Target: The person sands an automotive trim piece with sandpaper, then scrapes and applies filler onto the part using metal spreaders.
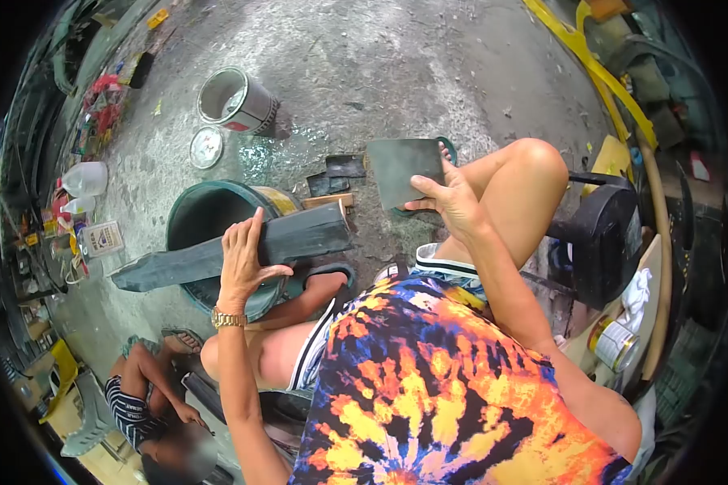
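Across the top of a green bucket [188, 212] lies a long dark grey panel [299, 236], its narrow end pointing left. My left hand [241, 255], with a gold watch on the wrist, rests on the panel with its fingers stretched out and the thumb apart. To the right, my right hand [453, 196] holds a flat dark grey sheet [400, 171] by its right edge, thumb on top. The sheet is above the floor, near my bent knee, and does not touch the panel.
An open paint can [255, 109] and its lid [206, 147] stand beyond the bucket. Dark pieces [345, 166] lie on the floor. Another person [141, 392] sits at lower left. A black stool [603, 234] and a tin [613, 343] are at right.
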The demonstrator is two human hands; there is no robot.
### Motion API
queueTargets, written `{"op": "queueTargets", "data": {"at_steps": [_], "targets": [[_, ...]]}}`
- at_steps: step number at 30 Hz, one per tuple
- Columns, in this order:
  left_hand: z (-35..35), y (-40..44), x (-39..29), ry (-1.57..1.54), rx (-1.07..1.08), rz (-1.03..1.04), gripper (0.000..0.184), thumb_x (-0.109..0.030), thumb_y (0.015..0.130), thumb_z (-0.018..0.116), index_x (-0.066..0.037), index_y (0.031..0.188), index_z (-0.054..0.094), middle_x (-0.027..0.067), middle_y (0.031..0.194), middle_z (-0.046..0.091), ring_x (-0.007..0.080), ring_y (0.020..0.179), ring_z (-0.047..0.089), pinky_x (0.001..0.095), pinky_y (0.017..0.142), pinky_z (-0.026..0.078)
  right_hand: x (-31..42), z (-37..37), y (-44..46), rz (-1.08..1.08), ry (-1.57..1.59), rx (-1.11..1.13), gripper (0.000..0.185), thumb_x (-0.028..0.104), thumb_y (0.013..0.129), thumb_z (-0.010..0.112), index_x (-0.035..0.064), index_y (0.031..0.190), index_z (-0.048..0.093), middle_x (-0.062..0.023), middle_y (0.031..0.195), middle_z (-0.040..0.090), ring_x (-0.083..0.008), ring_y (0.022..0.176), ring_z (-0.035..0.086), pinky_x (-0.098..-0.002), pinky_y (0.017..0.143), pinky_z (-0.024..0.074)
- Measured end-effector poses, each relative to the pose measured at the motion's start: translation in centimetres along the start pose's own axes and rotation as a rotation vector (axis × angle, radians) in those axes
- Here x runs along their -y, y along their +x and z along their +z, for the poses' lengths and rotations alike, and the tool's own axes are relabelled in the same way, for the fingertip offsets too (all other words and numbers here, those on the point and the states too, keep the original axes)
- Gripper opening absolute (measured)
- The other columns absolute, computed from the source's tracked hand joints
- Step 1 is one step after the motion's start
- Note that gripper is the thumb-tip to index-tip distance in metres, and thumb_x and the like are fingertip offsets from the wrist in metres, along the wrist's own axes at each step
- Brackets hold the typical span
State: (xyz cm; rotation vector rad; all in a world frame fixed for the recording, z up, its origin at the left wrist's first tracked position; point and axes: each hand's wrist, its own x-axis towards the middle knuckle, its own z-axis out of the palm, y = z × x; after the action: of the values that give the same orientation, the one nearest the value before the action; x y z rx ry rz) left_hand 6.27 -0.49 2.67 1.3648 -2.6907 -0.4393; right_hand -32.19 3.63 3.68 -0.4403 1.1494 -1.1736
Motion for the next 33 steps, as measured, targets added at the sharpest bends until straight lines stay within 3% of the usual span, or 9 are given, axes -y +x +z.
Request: {"op": "queueTargets", "data": {"at_steps": [2, 5, 8, 11, 12, 15, 16, 21, 33], "targets": [[0.3, 0.0, 0.0, -0.015, 0.009, -0.028, 0.129, -0.072, 0.052, 0.076, -0.005, 0.153, 0.031, 0.0158, 0.128, 0.051, 0.0351, 0.12, 0.046, 0.0488, 0.109, 0.03, -1.0, -0.1, 0.4, 0.037, 0.009, -0.003, 0.048, 0.013, 0.092, 0.071, 0.0043, 0.135, 0.052, -0.0048, 0.111, 0.067, -0.0138, 0.094, 0.067, -0.0294, 0.069, 0.0606], [0.6, 0.2, -0.6, -0.021, -0.037, -0.065, 0.116, -0.07, 0.062, 0.074, -0.005, 0.15, 0.036, 0.0159, 0.132, 0.05, 0.0356, 0.121, 0.046, 0.0492, 0.11, 0.029, -2.6, -1.1, 1.5, 0.115, 0.017, 0.034, 0.048, 0.015, 0.091, 0.072, 0.003, 0.133, 0.054, -0.0048, 0.106, 0.068, -0.0133, 0.09, 0.068, -0.0289, 0.069, 0.0604], [2.1, 0.1, -0.1, -0.001, -0.095, -0.139, 0.085, -0.057, 0.082, 0.068, -0.005, 0.145, 0.045, 0.0154, 0.13, 0.054, 0.0344, 0.121, 0.048, 0.047, 0.109, 0.03, -2.8, -0.6, 2.0, 0.093, 0.092, 0.022, 0.048, 0.019, 0.089, 0.075, 0.0018, 0.129, 0.056, -0.0058, 0.104, 0.069, -0.0141, 0.088, 0.068, -0.0314, 0.071, 0.0589], [3.1, 1.1, -0.9, -0.173, -0.199, -0.345, 0.058, -0.039, 0.094, 0.061, -0.005, 0.14, 0.05, 0.014, 0.123, 0.058, 0.0316, 0.118, 0.051, 0.0435, 0.106, 0.031, -2.7, 0.4, 2.2, 0.094, 0.205, -0.004, 0.045, 0.022, 0.088, 0.076, -0.0004, 0.121, 0.057, -0.0065, 0.105, 0.068, -0.0146, 0.09, 0.068, -0.0323, 0.073, 0.0573], [3.5, 1.7, -1.6, -0.129, -0.292, -0.402, 0.049, -0.034, 0.098, 0.056, -0.006, 0.138, 0.051, 0.0117, 0.112, 0.063, 0.0274, 0.109, 0.055, 0.0401, 0.102, 0.033, -2.5, 0.9, 2.3, 0.098, 0.24, -0.019, 0.043, 0.023, 0.087, 0.077, -0.001, 0.118, 0.058, -0.0067, 0.105, 0.068, -0.0148, 0.091, 0.068, -0.0324, 0.074, 0.0567], [4.1, 2.9, -2.5, -0.122, -0.325, -0.591, 0.049, -0.035, 0.099, 0.056, -0.007, 0.139, 0.051, 0.0093, 0.103, 0.065, 0.0246, 0.1, 0.058, 0.0388, 0.1, 0.034, -1.2, 2.7, 2.5, 0.069, 0.317, 0.035, 0.037, 0.023, 0.087, 0.078, -0.0002, 0.108, 0.058, -0.0067, 0.103, 0.067, -0.0155, 0.092, 0.068, -0.0322, 0.076, 0.0558], [4.6, 3.1, -2.6, -0.047, -0.373, -0.564, 0.044, -0.037, 0.103, 0.047, -0.01, 0.138, 0.052, 0.0062, 0.094, 0.066, 0.0226, 0.091, 0.06, 0.038, 0.098, 0.036, -2.0, 2.5, 3.0, 0.102, 0.29, 0.019, 0.037, 0.023, 0.087, 0.077, 0.0004, 0.109, 0.058, -0.0064, 0.103, 0.067, -0.0155, 0.092, 0.068, -0.0317, 0.076, 0.0554], [5.4, 2.8, -2.4, -0.016, -0.436, -0.548, 0.04, -0.032, 0.102, 0.047, -0.01, 0.134, 0.055, 0.0068, 0.092, 0.066, 0.0223, 0.09, 0.06, 0.0373, 0.097, 0.036, -5.5, 2.1, 6.2, 0.157, 0.028, 0.046, 0.039, 0.021, 0.088, 0.077, 0.0012, 0.116, 0.06, -0.0044, 0.103, 0.068, -0.0133, 0.09, 0.065, -0.0284, 0.077, 0.0532], [5.3, 3.0, -2.5, -0.009, -0.42, -0.544, 0.041, -0.03, 0.098, 0.05, -0.01, 0.132, 0.057, 0.0059, 0.091, 0.067, 0.024, 0.092, 0.06, 0.0389, 0.098, 0.036, -6.7, 2.2, 6.9, 0.065, 0.004, 0.142, 0.035, 0.016, 0.09, 0.075, 0.0012, 0.119, 0.062, -0.003, 0.106, 0.068, -0.0092, 0.093, 0.063, -0.026, 0.081, 0.0517]]}}
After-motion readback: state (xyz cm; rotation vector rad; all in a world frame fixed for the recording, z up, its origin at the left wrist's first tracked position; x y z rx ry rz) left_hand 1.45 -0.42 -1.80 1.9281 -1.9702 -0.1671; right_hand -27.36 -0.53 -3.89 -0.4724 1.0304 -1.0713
